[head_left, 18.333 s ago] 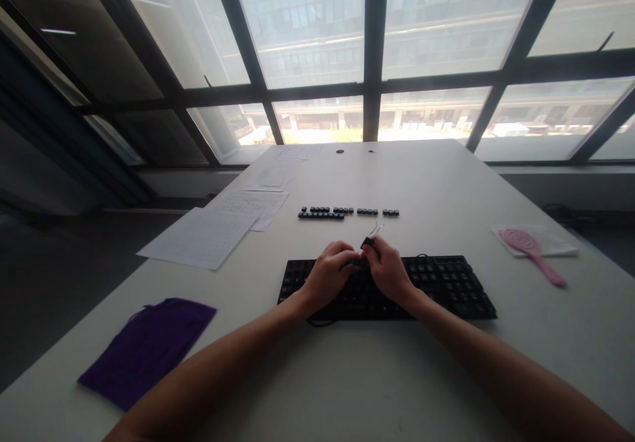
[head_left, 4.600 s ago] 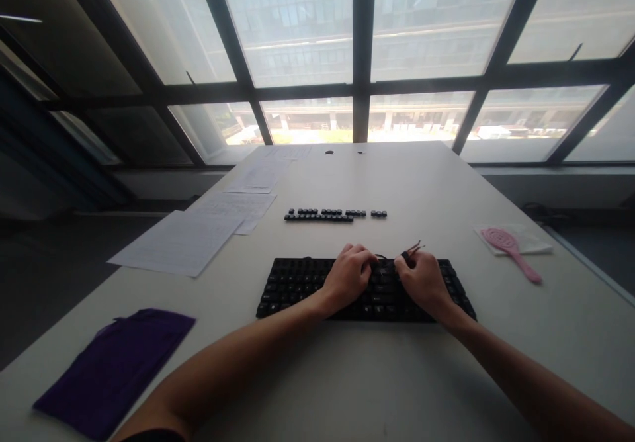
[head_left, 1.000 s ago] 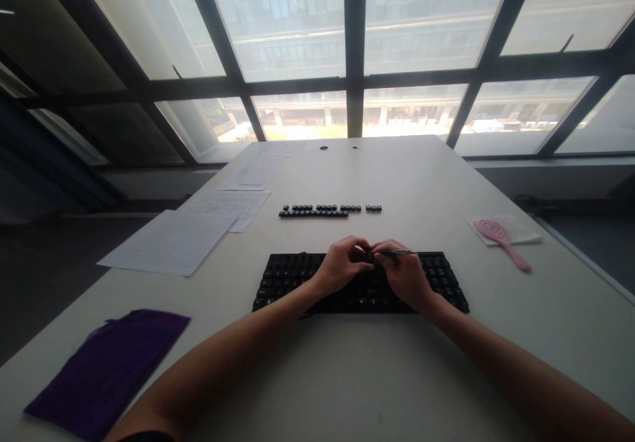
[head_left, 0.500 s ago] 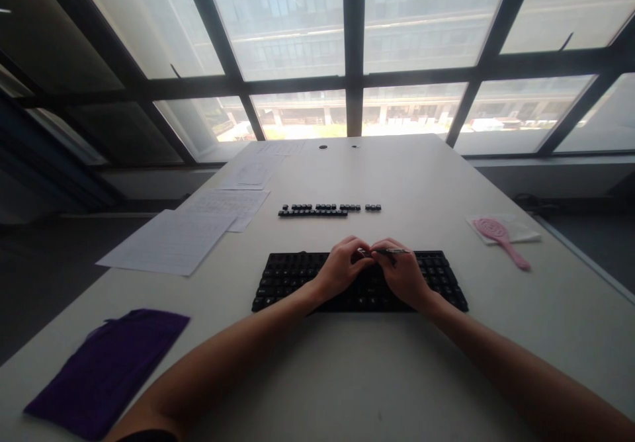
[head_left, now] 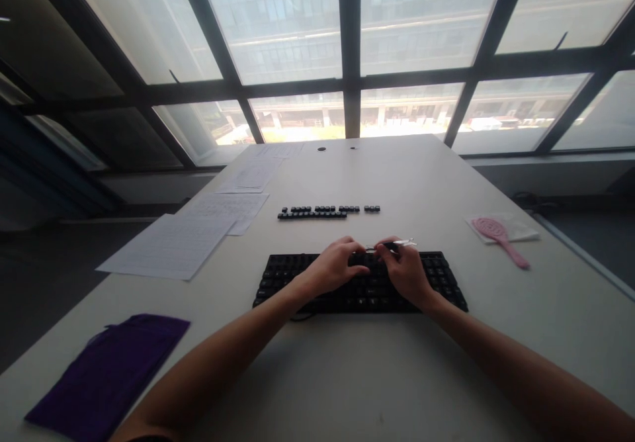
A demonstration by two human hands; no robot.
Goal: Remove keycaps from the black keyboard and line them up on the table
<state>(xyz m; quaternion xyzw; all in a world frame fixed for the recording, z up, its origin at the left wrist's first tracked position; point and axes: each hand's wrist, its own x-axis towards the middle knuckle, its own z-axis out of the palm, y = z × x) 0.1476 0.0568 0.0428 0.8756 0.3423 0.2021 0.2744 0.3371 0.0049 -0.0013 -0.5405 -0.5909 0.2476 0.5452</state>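
Note:
A black keyboard (head_left: 290, 276) lies in front of me, with both hands over its middle. My right hand (head_left: 404, 273) is closed around a keycap puller (head_left: 397, 245), whose black middle and silver end show above the fingers; a thin wire sticks out on its left side. My left hand (head_left: 340, 263) rests over the keys just left of it, thumb and forefinger apart with nothing seen between them. The spot under the fingers is partly hidden. Beyond the keyboard, loose black keycaps (head_left: 312, 215) stand in two rows on the white table (head_left: 397, 177).
Papers (head_left: 169, 247) with print spread along the left side. Near me on the left lies a purple cloth bag (head_left: 114, 369). To the right, a pink hairbrush (head_left: 499, 233) rests partly on a clear plastic wrapper (head_left: 528, 230). Large windows stand behind the table.
My left thumb and forefinger have parted and drawn slightly away from my right hand. The keycap puller has tilted, its silver end now higher. A bit of cable shows at the keyboard's near edge.

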